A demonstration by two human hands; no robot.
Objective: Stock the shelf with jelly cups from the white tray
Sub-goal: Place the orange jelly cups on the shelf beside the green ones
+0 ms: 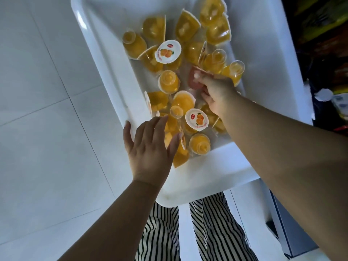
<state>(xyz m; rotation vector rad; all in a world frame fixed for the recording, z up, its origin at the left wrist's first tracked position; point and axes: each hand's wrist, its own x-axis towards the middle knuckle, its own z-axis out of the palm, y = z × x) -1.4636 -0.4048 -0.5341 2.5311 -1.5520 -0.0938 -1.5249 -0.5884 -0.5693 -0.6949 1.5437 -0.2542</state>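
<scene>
Right hand (216,91) half-hides a pink jelly cup (194,81).

The white tray (105,59) runs off the top edge, so its far end is unseen. The right hand (216,91) covers much of a pinkish cup (193,82), and its label cannot be read. The dark shelf (323,44) at the right edge is blurred, its goods perhaps packets.

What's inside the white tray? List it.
The white tray holds many orange jelly cups lying jumbled, plus one pink cup gripped by the right hand. Cups beneath both hands are partly hidden.
</scene>
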